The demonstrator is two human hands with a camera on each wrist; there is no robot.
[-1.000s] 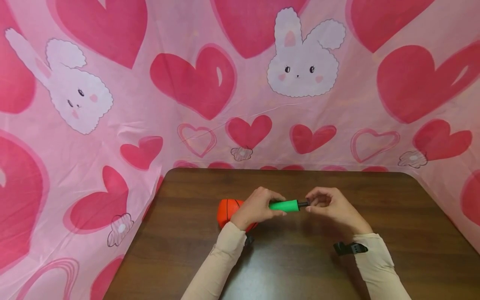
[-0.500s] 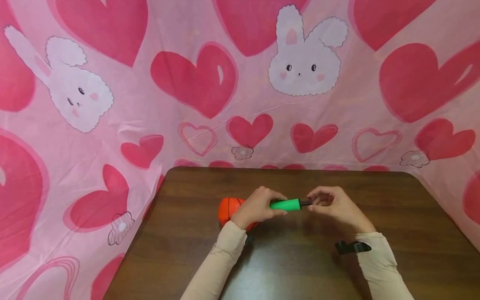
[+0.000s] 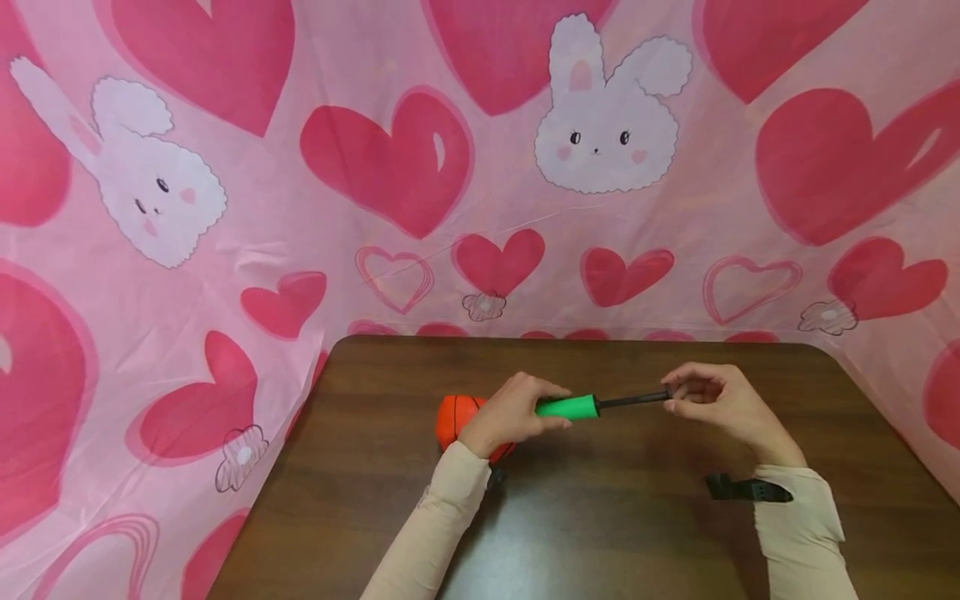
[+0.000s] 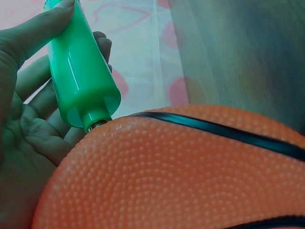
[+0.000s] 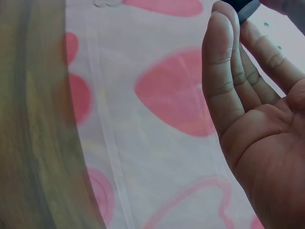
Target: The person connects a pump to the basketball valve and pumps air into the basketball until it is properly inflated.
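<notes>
My left hand grips the green barrel of a hand pump, which lies nearly level and points to the right. In the left wrist view the pump's nozzle end meets the pebbled skin of an orange ball with black lines. That ball is partly hidden behind the left hand in the head view. To the right, my right hand pinches the end of the black plunger rod, drawn well out of the barrel. The black handle end shows between fingertips and thumb in the right wrist view.
Both hands work above a brown wooden table. A pink cloth with hearts and rabbits hangs behind the table's back edge and along its sides. Black straps sit at both wrists, such as the right strap.
My right hand has moved right, drawing the black rod farther out of the green barrel. The left hand and the ball have stayed nearly in place.
</notes>
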